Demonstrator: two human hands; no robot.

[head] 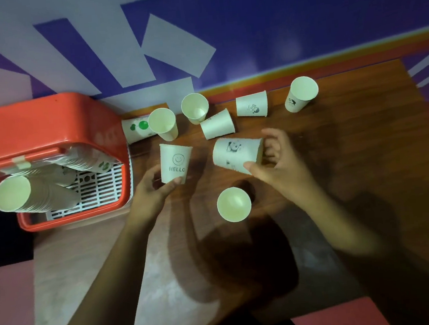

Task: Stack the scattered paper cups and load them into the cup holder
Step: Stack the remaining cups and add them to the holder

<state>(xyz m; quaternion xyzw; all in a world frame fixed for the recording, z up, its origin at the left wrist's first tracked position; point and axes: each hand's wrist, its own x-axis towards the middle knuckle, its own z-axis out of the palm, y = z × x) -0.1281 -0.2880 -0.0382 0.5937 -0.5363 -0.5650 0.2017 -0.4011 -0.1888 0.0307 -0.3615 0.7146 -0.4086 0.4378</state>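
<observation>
Both forearms reach up from the bottom of the view over a wooden worktop (364, 148).

The left hand (155, 186) pinches the narrow base of the HELLO cup (175, 162) between curled thumb and fingers. This cup shows its side, with a smiley face, and its rim points toward the wall.

The right hand (279, 166) grips the black-print cup (236, 155). Its thumb presses on the cup's side and its fingers curl round the right end. This cup lies sideways and is blurred. The two held cups are near each other but apart, around the middle of the worktop.

Between the wrists, toward the front edge, the front cup (234, 204) stands upright with its mouth open.

Six more cups lie along the back edge:
- At the back left corner, the green-print cup (137, 129) lies on its side.
- Touching it is an upright cup (162, 124).
- Next comes a second upright cup (195, 108).
- A plain cup (217, 124) lies on its side just beside that one.
- A small-print cup (251, 105) lies on its side.
- Well to the right, a tilted cup (301, 93) faces the camera.

At the left edge sits the red holder (48, 131). A stack (14, 193) of nested cups pokes out of it toward the camera, above a white grille (98, 189).

Behind everything is a blue wall (298, 10) with pale shapes.
</observation>
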